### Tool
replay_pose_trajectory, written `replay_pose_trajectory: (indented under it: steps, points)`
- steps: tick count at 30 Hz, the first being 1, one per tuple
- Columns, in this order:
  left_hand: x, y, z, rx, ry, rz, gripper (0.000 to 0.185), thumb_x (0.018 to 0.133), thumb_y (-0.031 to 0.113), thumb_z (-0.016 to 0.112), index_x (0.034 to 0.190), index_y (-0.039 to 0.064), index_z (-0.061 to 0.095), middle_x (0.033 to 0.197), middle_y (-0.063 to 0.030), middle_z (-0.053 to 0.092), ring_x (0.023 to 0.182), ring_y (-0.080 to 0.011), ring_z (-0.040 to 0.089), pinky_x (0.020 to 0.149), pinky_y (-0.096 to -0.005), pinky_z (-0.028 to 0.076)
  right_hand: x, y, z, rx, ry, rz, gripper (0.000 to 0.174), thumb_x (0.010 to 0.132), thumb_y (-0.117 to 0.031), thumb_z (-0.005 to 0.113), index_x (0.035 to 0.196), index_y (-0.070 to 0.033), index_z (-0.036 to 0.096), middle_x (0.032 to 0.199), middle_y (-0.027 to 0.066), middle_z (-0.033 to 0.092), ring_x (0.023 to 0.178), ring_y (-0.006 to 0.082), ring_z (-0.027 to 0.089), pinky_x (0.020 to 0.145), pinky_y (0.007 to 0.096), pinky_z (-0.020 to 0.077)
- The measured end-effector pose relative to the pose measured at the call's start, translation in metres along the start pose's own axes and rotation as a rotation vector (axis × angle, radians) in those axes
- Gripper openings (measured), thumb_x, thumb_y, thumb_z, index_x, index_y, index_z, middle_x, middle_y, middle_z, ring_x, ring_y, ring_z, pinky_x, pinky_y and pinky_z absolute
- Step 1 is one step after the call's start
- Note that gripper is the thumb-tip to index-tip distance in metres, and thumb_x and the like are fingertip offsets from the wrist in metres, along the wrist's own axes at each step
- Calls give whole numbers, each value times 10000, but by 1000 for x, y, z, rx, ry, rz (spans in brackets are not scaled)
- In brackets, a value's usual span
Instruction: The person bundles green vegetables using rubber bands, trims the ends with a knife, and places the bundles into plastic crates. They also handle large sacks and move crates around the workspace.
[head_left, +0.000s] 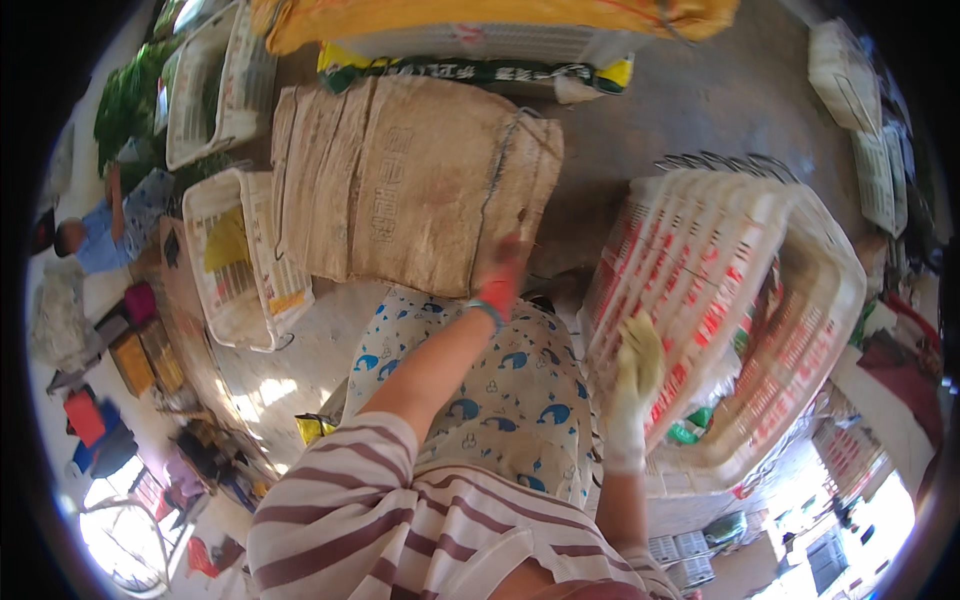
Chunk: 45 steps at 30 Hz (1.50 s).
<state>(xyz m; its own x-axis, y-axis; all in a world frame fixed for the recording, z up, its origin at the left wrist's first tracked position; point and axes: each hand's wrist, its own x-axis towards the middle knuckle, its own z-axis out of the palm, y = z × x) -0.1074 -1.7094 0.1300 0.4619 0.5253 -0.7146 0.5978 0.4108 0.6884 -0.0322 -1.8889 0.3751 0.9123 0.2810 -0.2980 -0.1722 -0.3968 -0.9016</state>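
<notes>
My left hand (501, 281), in a red glove and blurred, is over the near right edge of a tan woven sack (427, 180) in front of me; whether its fingers grip the sack is unclear. A dark cord runs across the sack. My right hand (639, 364), in a pale knitted glove, lies against the side of nested white plastic baskets (697, 277) with red writing, its fingers apart. Plastic bags (709, 397) sit inside the nearest basket. Beneath my arms, a whale-print apron (487, 390) covers my lap.
Beyond the sack lie a yellow sack (495, 19) and a white basket (487, 43). Two more baskets stand at the left, one holding yellow material (227, 240). A person (112, 225) in blue is at the far left. Stacked white baskets (847, 82) stand at the upper right.
</notes>
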Motion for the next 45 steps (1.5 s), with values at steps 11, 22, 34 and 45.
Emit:
replay_pose_trajectory:
  steps: [11, 22, 34, 45]
  points:
    - [43, -180, -252, -935, 759, -415, 752, 856, 713, 465, 1328, 130, 501, 1344, -91, 511, 1207, -276, 481, 1023, -466, 350, 181, 260, 202, 178, -172, 620, 601, 872, -447, 674, 1270, -19, 534, 1218, 65, 569, 1098, 175, 507, 963, 320, 392]
    - [66, -306, -195, 1008, 323, -245, 460, 896, 406, 524, 1245, 116, 597, 1301, -71, 587, 1180, -291, 551, 1033, -397, 394, 205, 299, 207, 628, -238, 779, 713, 784, -633, 670, 1197, -66, 539, 1099, 49, 567, 996, 192, 505, 911, 331, 404]
    - [37, -190, -158, 1027, 387, -353, 551, 791, 355, 671, 1240, 51, 570, 1246, -142, 616, 1157, -301, 576, 984, -375, 452, 223, 280, 214, 797, -255, 714, 672, 881, -619, 562, 1158, -8, 597, 1055, 34, 617, 966, 157, 555, 901, 317, 434]
    - [-3, -175, -14, 751, 253, -443, 406, 915, 245, 517, 1278, 65, 549, 1271, -122, 595, 1177, -264, 561, 986, -367, 442, 241, 313, 91, 514, -77, 679, 961, 855, -737, 440, 1467, -10, 293, 1480, 107, 362, 1350, 247, 332, 1124, 372, 273]
